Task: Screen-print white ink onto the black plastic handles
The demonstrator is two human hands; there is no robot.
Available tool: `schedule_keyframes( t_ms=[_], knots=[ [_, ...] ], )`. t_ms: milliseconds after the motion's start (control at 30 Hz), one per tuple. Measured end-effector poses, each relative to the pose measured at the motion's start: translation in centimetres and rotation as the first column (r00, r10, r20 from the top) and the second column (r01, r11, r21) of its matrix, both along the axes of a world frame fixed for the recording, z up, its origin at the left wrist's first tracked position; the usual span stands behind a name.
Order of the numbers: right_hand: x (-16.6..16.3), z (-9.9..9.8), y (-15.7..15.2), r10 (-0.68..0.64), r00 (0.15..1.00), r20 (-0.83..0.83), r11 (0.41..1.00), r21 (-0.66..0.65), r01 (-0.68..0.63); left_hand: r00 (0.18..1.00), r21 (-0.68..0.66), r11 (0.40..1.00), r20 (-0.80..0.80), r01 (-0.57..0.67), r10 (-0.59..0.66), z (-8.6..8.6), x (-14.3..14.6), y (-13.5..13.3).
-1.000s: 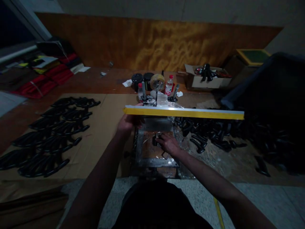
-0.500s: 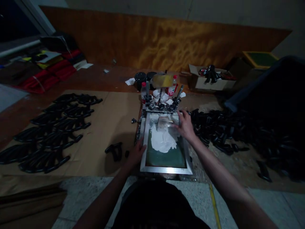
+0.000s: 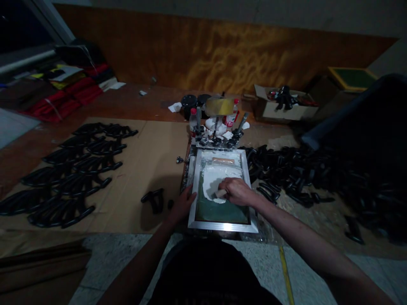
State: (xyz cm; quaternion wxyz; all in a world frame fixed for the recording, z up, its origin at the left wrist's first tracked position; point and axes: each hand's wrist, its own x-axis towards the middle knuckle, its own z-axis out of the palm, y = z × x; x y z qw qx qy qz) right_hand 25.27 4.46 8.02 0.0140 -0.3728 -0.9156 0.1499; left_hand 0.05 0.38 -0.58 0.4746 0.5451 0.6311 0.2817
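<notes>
Background: wooden board [image 3: 190, 51] behind a dim brown surface [image 3: 159, 101].
Metal frame [image 3: 224, 227]: midway along the surface's near edge; probably stiff, best held by its side rails, clear of the mesh [image 3: 206, 212].
White paste [image 3: 211, 176]: spread on the mesh; likely soft, slippery.
Scraper [image 3: 221, 193]: within the frame, in the paste; seemingly light, best pinched at its clean upper end.
Right hand [image 3: 235, 190]: closed around the scraper.
Left hand [image 3: 184, 203]: at the frame's left edge; whether its fingers grip cannot be told.
Black pieces [image 3: 63, 182]: rows toward the surface's left edge.
</notes>
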Motion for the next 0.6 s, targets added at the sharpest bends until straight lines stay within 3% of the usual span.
schedule_keyframes(
  t_ms=[100,200,267,333,433,533,600],
  knots=[
    [-0.2,-1.7,-0.4,-0.099,0.992,-0.078,0.988,0.115,0.107,1.000,-0.010,1.000,0.026,-0.013,0.013,0.7,0.2,-0.1],
    [0.4,-3.7,-2.1,-0.022,0.988,-0.155,0.991,0.129,0.042,0.997,-0.027,0.998,0.044,-0.062,0.063,1.3,0.3,-0.2],
    [0.6,-3.8,-2.5,0.007,0.984,-0.178,0.996,0.092,0.010,0.995,-0.015,0.997,0.063,-0.076,0.076,1.5,0.4,-0.3],
    [0.2,-2.6,-1.5,-0.059,0.981,-0.183,0.996,0.063,0.071,0.996,-0.008,0.998,0.072,-0.057,0.057,1.8,0.3,-0.3],
    [-0.7,0.4,2.3,-0.260,0.945,-0.200,0.958,0.072,0.279,0.997,-0.033,0.999,0.072,-0.014,0.017,3.1,0.0,-0.2],
    [1.2,3.0,6.4,-0.443,0.864,-0.240,0.874,0.098,0.476,0.997,0.006,0.999,0.058,-0.052,0.051,5.9,-0.1,-0.2],
    [4.5,3.6,8.1,-0.569,0.753,-0.330,0.773,0.097,0.627,0.993,0.069,0.992,0.049,-0.107,0.104,8.4,0.2,0.1]
  ],
)
